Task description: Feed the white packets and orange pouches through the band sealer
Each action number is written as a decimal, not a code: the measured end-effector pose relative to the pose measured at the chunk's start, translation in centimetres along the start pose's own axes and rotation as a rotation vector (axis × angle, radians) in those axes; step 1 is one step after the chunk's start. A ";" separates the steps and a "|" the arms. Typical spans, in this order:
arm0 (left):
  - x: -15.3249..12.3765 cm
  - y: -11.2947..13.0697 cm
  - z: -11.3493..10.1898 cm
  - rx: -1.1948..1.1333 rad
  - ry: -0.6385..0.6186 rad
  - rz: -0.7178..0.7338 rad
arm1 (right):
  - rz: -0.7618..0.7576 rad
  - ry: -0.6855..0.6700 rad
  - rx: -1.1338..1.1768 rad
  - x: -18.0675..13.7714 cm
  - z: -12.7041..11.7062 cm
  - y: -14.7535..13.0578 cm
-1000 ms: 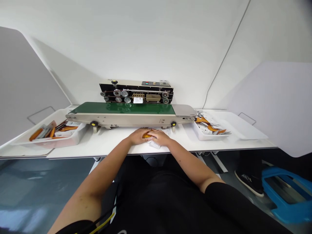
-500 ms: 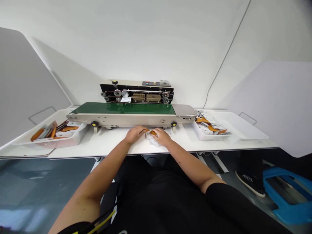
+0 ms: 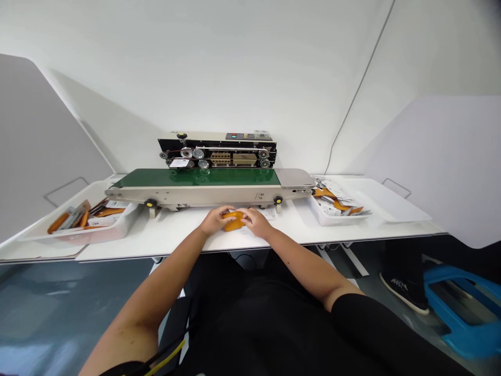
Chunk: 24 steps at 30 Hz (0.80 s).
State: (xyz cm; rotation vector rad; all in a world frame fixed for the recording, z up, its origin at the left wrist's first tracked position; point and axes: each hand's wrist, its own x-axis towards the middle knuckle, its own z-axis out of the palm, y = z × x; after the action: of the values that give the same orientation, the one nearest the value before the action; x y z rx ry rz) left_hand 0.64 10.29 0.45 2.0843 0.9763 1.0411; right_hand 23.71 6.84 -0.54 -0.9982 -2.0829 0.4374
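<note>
A small orange packet (image 3: pixel 234 222) is held between my two hands over the front of the table. The fingers of my left hand (image 3: pixel 214 220) are closed on its left side, and my right hand (image 3: pixel 256 221) grips its upper right edge. White printed packets (image 3: pixel 268 213) lie on the table beside and partly under my right hand. Just behind my hands stands a band sealing machine (image 3: pixel 219 152) with a green conveyor belt (image 3: pixel 207 177). One white packet (image 3: pixel 179 163) sits at the left rollers of the machine.
On the left, a white bin (image 3: pixel 131 216) holds orange and white packets. Another bin (image 3: pixel 332 221) with similar packets stands to the right, beside a white lid (image 3: pixel 395 203). A blue stool (image 3: pixel 462 334) and another person's shoe (image 3: pixel 403 292) are on the floor at right.
The orange packet now shows broadly between my hands instead of just at the fingertips. The white packet in the machine has travelled left along the rollers.
</note>
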 end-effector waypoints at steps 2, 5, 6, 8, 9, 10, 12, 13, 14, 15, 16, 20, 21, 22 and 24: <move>0.1 -0.2 0.0 -0.074 0.022 -0.018 | 0.058 0.041 0.058 0.0 -0.2 0.1; 0.3 -0.5 -0.1 -0.151 0.073 -0.039 | 0.122 0.077 0.143 -0.2 -0.3 0.2; 0.3 -0.5 -0.1 -0.171 0.086 -0.046 | 0.129 0.077 0.168 -0.3 -0.3 0.2; 0.3 -0.7 -0.2 -0.203 0.102 -0.061 | 0.132 0.074 0.204 -0.3 -0.3 0.2; 0.3 -0.7 -0.2 -0.215 0.108 -0.067 | 0.135 0.076 0.215 -0.3 -0.2 0.2; 0.2 -0.8 -0.2 -0.226 0.113 -0.075 | 0.138 0.081 0.222 -0.3 -0.2 0.2; 0.2 -0.8 -0.2 -0.241 0.116 -0.089 | 0.146 0.095 0.226 -0.3 -0.1 0.2; 0.2 -0.8 -0.2 -0.250 0.116 -0.094 | 0.147 0.099 0.227 -0.2 0.0 0.2; 0.2 -0.7 -0.2 -0.259 0.114 -0.097 | 0.146 0.100 0.228 -0.2 0.0 0.3; 0.2 -0.6 -0.2 -0.266 0.110 -0.100 | 0.143 0.098 0.231 -0.2 0.1 0.3; 0.2 -0.5 -0.2 -0.270 0.107 -0.103 | 0.141 0.098 0.233 -0.3 0.1 0.3; 0.3 -0.1 -0.4 -0.271 0.092 -0.127 | 0.142 0.167 0.248 -0.4 0.1 0.6; 0.3 0.0 -0.4 -0.278 0.085 -0.135 | 0.142 0.187 0.243 -0.4 0.0 0.5; 0.3 0.0 -0.4 -0.292 0.072 -0.140 | 0.143 0.198 0.228 -0.5 0.0 0.5; 0.3 0.1 -0.3 -0.339 0.032 -0.131 | 0.141 0.186 0.169 -0.4 -0.3 0.1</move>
State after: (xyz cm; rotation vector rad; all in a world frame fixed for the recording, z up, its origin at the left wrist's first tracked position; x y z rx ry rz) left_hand 0.57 10.52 0.73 1.7109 0.8708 1.0899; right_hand 24.13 6.63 -0.65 -1.0466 -1.7866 0.5604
